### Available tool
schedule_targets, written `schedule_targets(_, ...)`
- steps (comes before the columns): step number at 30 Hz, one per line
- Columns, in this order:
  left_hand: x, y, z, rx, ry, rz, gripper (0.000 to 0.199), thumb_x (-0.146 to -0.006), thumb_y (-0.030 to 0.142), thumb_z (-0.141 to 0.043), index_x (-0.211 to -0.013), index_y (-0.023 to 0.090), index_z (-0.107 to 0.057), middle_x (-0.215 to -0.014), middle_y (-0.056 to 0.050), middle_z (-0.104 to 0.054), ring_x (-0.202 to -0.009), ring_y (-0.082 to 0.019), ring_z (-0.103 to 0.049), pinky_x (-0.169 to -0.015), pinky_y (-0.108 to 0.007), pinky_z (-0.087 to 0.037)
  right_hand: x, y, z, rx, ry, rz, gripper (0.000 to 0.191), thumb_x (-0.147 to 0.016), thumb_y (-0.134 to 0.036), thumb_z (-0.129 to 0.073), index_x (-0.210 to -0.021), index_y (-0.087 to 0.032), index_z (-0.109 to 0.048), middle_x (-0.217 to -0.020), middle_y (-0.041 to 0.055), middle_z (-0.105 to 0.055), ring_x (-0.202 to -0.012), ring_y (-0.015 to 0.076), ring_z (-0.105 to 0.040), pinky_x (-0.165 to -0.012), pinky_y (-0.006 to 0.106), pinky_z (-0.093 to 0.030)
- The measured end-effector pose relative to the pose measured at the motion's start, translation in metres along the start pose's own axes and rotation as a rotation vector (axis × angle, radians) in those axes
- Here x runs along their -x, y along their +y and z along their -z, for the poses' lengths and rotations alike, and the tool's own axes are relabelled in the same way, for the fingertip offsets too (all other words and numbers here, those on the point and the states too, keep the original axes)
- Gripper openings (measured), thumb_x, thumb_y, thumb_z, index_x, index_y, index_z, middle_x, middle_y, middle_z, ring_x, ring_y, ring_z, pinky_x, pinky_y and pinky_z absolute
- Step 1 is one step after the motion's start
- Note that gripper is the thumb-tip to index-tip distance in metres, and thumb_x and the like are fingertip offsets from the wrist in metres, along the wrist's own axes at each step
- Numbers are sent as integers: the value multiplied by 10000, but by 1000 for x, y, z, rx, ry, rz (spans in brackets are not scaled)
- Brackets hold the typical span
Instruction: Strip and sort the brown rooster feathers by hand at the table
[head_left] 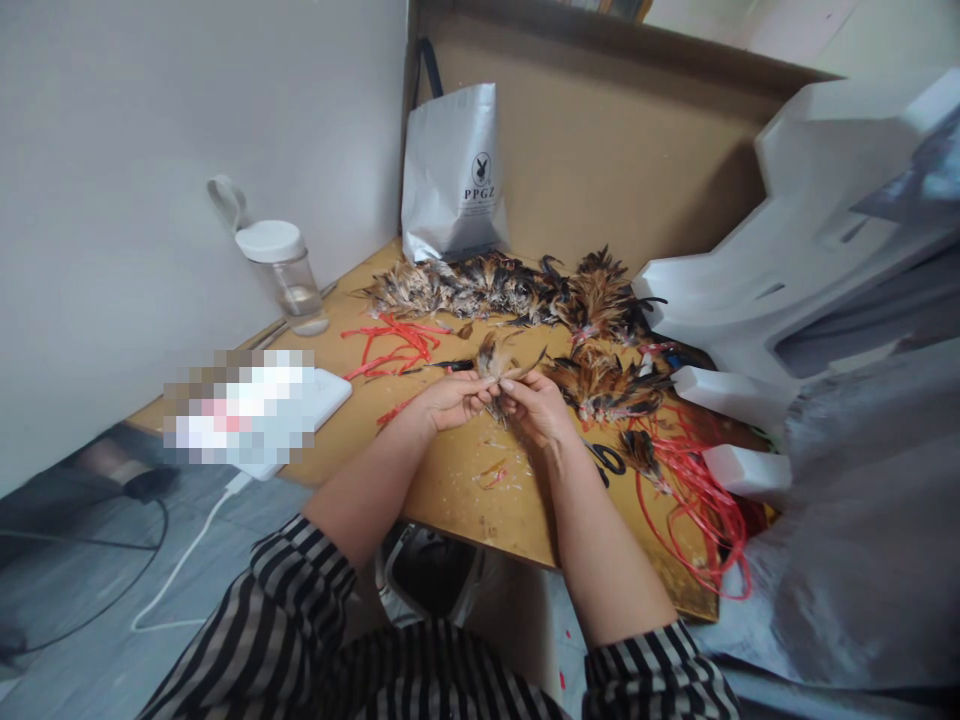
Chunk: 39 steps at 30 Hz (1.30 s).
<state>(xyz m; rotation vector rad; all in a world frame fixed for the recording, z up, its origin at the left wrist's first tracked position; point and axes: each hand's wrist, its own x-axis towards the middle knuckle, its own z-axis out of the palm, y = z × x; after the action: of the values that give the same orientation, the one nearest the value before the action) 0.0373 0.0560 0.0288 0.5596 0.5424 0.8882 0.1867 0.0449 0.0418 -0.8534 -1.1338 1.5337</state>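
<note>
Between my hands, above the middle of the wooden table (450, 490), is a small bunch of light brown feathers (493, 352). My left hand (459, 400) pinches its base from the left. From the right, the thumb and fingers of my right hand (534, 402) close on the same base, and one thin dark feather sticks out above them. The fingertips of both hands meet. Just beyond my right hand lies a pile of brown and black feathers (604, 382). Black-handled scissors (606, 462) rest beside my right forearm, partly hidden.
More feather bunches (487, 285) line the table's back, before a silver bag (454, 170). Red string lies at left (394, 345) and in a tangle at right (697, 500). A clear bottle (296, 285) and a white device with a cable (322, 400) stand left. White foam pieces (739, 390) jut in from the right.
</note>
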Motion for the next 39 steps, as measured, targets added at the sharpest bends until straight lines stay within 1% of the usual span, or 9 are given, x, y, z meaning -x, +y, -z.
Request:
schedule_targets(2, 0, 0, 0, 17, 1, 12, 64, -750, 32, -563, -697, 65, -579, -607, -23, -562, -455, -1, -485, -402, -59, -344, 1, -1, -1, 21, -8, 6, 260, -557, -302, -743, -748, -170, -625, -607, 0, -609, -461, 67, -428, -447, 207, -336)
schedule_targets(5, 0, 0, 1, 7, -1, 7, 65, -752, 36, -560, -702, 70, -584, -611, -22, -569, -451, 2, -479, -405, -63, -344, 2, -2, -2, 36, 3, 38, 234, -567, -297, -737, -721, -166, -620, -585, -7, -600, -448, 63, -414, -442, 205, -315)
schedule_targets(9, -3, -2, 4, -149, 11, -58, 25, -738, 80, -596, -736, 64, -616, -679, -58, -630, -496, -31, -538, -435, -101, -391, 0, -2, 0, 113, 102, 88, 240, -586, -320, -729, -586, -160, -550, -472, -33, -529, -410, 58, -380, -422, 199, -262)
schedule_targets(14, -6, -6, 6, -326, 66, -144, 127, -716, 170, -649, -776, 59, -643, -729, -102, -671, -517, -62, -565, -458, -142, -411, -3, -1, 7, 272, 167, 177, 285, -614, -364, -704, -541, -160, -517, -429, -57, -455, -410, 55, -336, -431, 204, -232)
schedule_targets(20, -4, -5, 1, -374, 100, -150, 165, -692, 211, -678, -732, 53, -652, -626, -75, -644, -472, -45, -532, -445, -136, -388, -6, 3, 10, 366, 201, 198, 266, -620, -369, -690, -568, -161, -532, -463, -64, -443, -438, 59, -332, -446, 208, -234)
schedule_targets(24, -2, -4, -4, -387, 134, -143, 165, -678, 217, -691, -689, 60, -642, -595, -61, -631, -460, -37, -515, -440, -132, -377, -6, 5, 10, 390, 219, 201, 275, -627, -392, -675, -571, -163, -534, -450, -67, -431, -428, 61, -319, -437, 209, -224)
schedule_targets(30, 0, -5, -9, -398, 131, -150, 169, -663, 219, -701, -667, 63, -637, -583, -54, -624, -469, -36, -512, -461, -139, -383, -9, 10, 12, 382, 219, 202, 277, -630, -408, -665, -584, -167, -536, -440, -64, -436, -418, 63, -316, -423, 201, -228)
schedule_targets(36, -1, -7, -8, -390, 144, -149, 167, -647, 211, -712, -657, 66, -630, -582, -48, -620, -476, -39, -522, -471, -141, -388, -10, 14, 13, 379, 223, 191, 279, -627, -410, -666, -597, -165, -538, -455, -51, -462, -423, 62, -342, -410, 188, -250)
schedule_targets(39, -2, -7, -6, -391, 155, -162, 179, -633, 216, -723, -653, 68, -624, -574, -43, -616, -470, -37, -517, -465, -141, -382, -9, 13, 11, 325, 213, 155, 287, -608, -412, -680, -597, -159, -543, -446, -52, -465, -409, 56, -348, -398, 185, -253)
